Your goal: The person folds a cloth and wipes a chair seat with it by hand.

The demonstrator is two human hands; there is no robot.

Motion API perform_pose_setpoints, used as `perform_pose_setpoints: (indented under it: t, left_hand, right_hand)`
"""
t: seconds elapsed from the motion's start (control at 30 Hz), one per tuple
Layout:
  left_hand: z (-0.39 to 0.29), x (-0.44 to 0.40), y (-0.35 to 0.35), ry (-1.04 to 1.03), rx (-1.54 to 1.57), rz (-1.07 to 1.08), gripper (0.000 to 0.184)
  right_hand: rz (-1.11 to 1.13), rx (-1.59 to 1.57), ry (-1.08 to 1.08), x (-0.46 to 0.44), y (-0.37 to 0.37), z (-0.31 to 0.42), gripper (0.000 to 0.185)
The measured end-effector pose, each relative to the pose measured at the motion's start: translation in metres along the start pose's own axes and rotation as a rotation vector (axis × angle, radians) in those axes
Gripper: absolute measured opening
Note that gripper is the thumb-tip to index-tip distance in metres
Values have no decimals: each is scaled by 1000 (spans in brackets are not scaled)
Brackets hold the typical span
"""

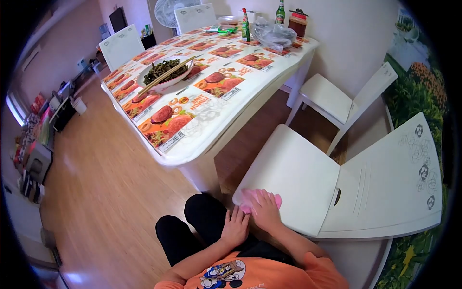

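A pink cloth [248,197] lies bunched near the front edge of the white chair seat [293,178]. My right hand [265,211] presses down on it, fingers bent over the cloth, which sticks out on both sides. Just left of it, my left hand [235,227] rests by the seat's front edge with its fingers stretched out and holding nothing. Its fingertips come close to the cloth; whether they touch it I cannot tell. The chair's backrest [385,188] extends to the right, with dark floral drawings on it.
A white table [192,156] with a food-patterned cover stands ahead. On it are a plate [168,85] of dark greens with chopsticks [166,77], a green bottle [280,13], a sauce bottle [245,26], a jar [298,24] and a plastic bag [272,34]. Another chair [327,98] stands beyond.
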State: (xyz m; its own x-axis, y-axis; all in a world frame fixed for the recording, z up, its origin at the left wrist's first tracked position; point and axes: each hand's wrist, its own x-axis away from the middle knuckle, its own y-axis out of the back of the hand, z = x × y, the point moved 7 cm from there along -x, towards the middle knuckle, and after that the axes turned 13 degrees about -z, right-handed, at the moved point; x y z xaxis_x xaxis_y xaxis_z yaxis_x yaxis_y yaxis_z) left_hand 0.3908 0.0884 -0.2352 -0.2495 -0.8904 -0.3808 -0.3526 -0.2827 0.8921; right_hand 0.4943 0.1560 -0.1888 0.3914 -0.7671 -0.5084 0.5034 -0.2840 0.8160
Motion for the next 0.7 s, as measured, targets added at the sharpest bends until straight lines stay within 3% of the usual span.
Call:
perform_pose_setpoints:
  t: [0.1, 0.4, 0.7]
  left_hand:
    - [1, 2, -6, -8, -29, 61, 57]
    - [-3, -2, 5, -3, 20, -16, 46]
    - [1, 1, -3, 8, -20, 71, 54]
  right_hand:
    - [-21, -1, 14, -14, -6, 1, 47]
    - [-105, -12, 22, -59, -21, -1, 45]
    - [-94, -45, 5, -44, -18, 7, 42]
